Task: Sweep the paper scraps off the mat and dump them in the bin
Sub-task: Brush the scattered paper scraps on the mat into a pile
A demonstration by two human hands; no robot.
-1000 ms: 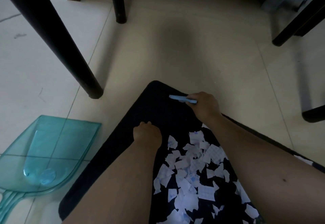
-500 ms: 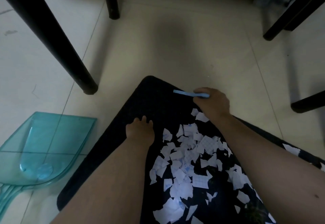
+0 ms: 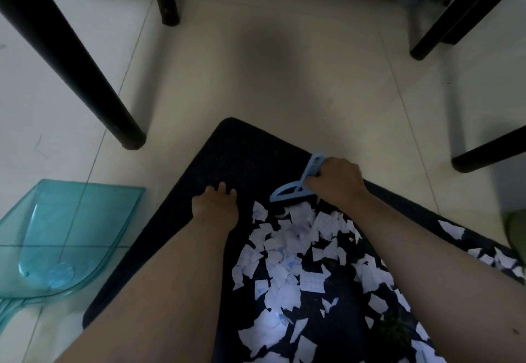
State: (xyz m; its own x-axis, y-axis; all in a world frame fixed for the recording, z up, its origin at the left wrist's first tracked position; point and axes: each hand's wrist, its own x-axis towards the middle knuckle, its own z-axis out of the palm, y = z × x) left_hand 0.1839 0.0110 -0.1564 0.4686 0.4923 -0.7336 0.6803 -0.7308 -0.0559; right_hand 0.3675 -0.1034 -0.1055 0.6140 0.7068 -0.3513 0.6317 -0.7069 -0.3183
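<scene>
While the right hand (image 3: 334,181) is closed around a small blue brush (image 3: 296,189) at the far edge of the paper scraps (image 3: 284,263), most scraps lie heaped mid-mat (image 3: 227,157), a few stray near its right edge; left hand (image 3: 215,206) presses flat on the mat, fingers spread, holding nothing; teal dustpan (image 3: 71,234) sits empty on the floor just left; no bin visible; sweeping underway, scooping and dumping left.

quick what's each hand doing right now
Left hand: pressed on the mat, holding nothing.
Right hand: closed on the blue brush, by the paper scraps.
</scene>
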